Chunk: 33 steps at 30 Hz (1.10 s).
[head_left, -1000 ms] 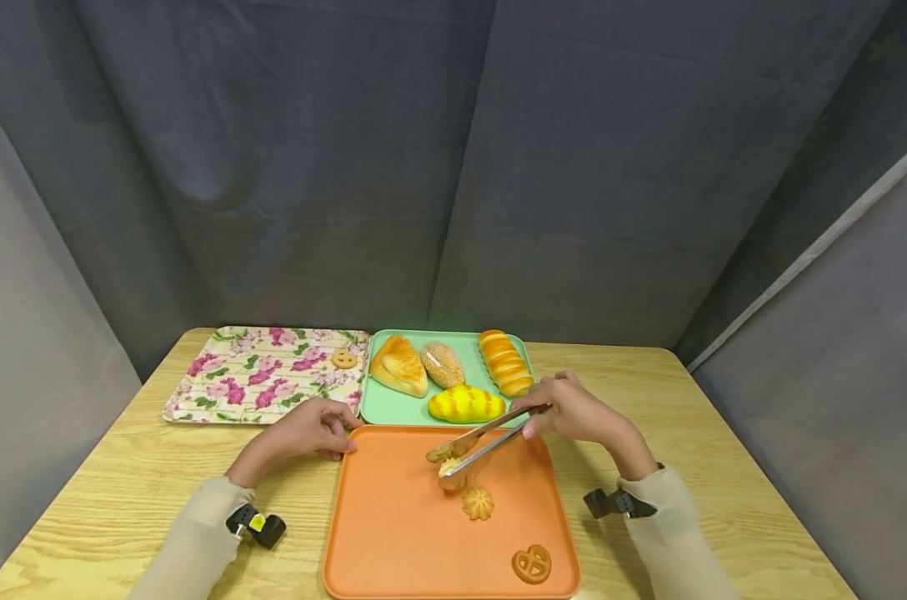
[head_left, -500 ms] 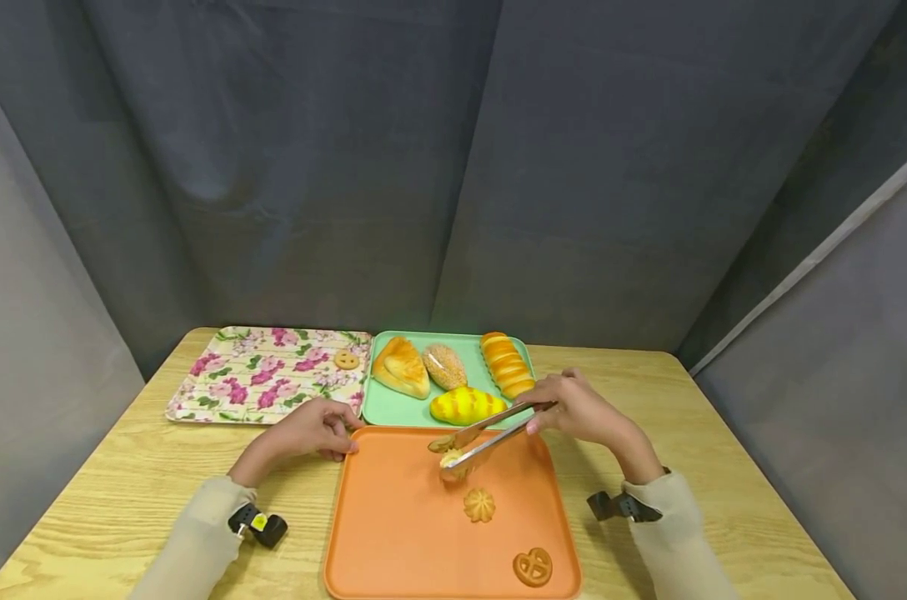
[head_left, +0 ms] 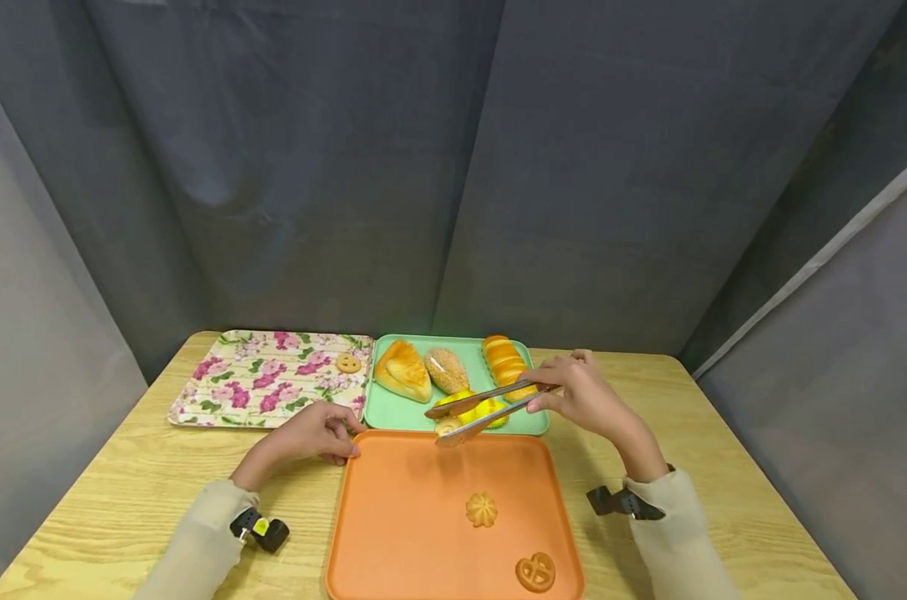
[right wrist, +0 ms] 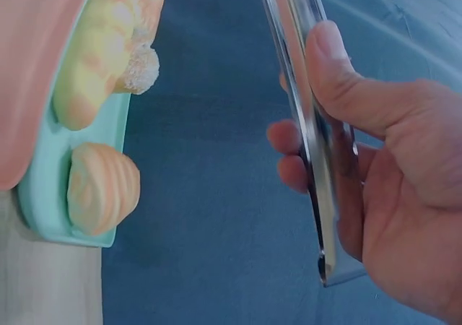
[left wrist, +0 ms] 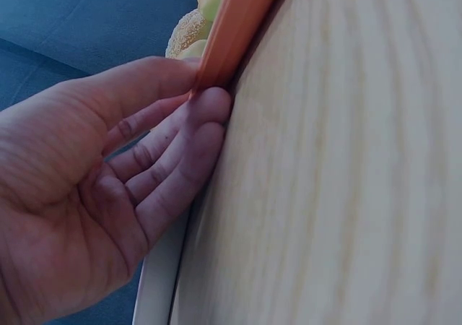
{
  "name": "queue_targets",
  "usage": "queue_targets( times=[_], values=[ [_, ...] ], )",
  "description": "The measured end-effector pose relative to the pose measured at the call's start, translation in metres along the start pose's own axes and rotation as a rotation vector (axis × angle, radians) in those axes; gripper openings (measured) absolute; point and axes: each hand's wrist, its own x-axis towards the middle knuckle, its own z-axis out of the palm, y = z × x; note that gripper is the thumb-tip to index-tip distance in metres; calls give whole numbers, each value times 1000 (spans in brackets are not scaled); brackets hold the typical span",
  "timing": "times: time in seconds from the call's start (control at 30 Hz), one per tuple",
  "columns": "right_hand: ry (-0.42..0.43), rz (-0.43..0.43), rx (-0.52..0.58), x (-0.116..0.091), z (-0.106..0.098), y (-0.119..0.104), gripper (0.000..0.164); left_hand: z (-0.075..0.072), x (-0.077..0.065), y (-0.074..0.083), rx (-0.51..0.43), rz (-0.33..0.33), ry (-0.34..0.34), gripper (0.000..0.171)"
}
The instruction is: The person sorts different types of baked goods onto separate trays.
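My left hand [head_left: 311, 432] pinches the far left corner of the orange tray [head_left: 408, 533], thumb on the rim and fingertips under its edge in the left wrist view. In my right hand [head_left: 583, 396] is a pair of metal tongs [right wrist: 307, 123], gripped between thumb and fingers. Between the tong tips sits a small pale yellow cookie [head_left: 446, 427], raised above the orange tray's far edge; it overlaps the yellow bread [head_left: 493, 410] behind. On the orange tray lie a flower-shaped cookie [head_left: 481, 509] and a pretzel cookie [head_left: 535, 572].
Behind the orange tray, a green tray [head_left: 384, 413] holds a triangular bread [head_left: 403, 372], a sesame bun [head_left: 446, 369] and a striped loaf [head_left: 504, 362]. A floral tray [head_left: 228, 367] to its left bears a round cookie [head_left: 348, 363]. Grey curtains [head_left: 333, 167] stand behind the table.
The tongs have risen and moved away from me with the small cookie, from above the orange tray's middle to its far edge. The left hand stays at the corner.
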Motion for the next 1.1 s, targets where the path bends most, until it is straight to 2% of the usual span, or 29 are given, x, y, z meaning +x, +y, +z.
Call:
queue_targets(
  times=[0.2, 0.57, 0.83, 1.1],
  values=[
    [60, 11, -70, 19, -5, -9, 44, 0, -2, -1, -6, 6, 0, 26],
    [89, 28, -64, 71, -5, -28, 43, 0, -3, -2, -46, 2, 5, 25],
    [106, 60, -86, 110, 16, -41, 42, -1, -4, 1, -28, 20, 3, 28],
    [133, 98, -92, 138, 42, -52, 40, 0, -2, 2, -9, 11, 16, 28]
  ],
)
